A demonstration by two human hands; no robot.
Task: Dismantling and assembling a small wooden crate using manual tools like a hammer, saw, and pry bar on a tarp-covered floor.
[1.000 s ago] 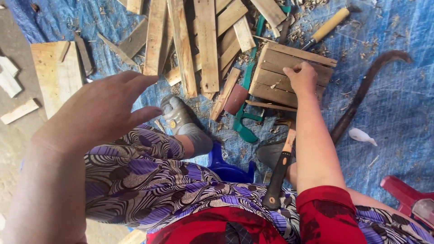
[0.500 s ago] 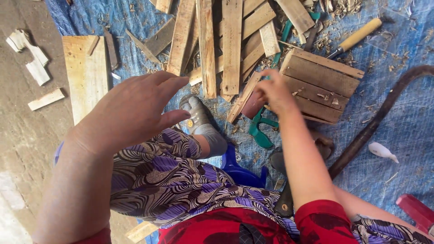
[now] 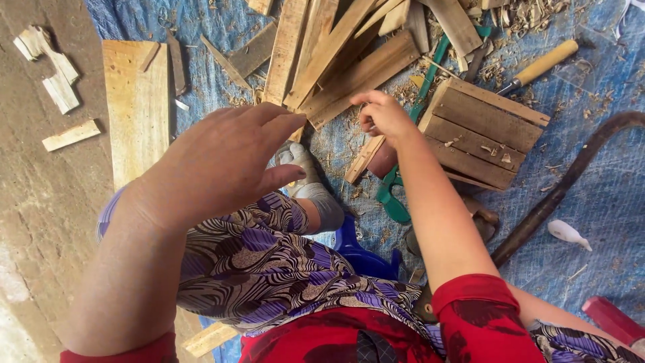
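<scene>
The right hand (image 3: 381, 115), fingers curled and holding nothing, hovered beside the wooden crate (image 3: 485, 133) on the tarp (image 3: 605, 202); the left hand (image 3: 222, 161) hung wide open.

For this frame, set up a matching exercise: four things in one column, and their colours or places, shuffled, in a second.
Things:
1. slatted wooden crate
2. wooden-handled chisel
3. wide pale wooden board
4. plastic tarp

Descriptions:
A. blue, spread over the ground
B. on the left, partly on bare ground
C. just right of the right hand
D. yellowish handle, at upper right

Pairs: 1-C, 2-D, 3-B, 4-A
</scene>
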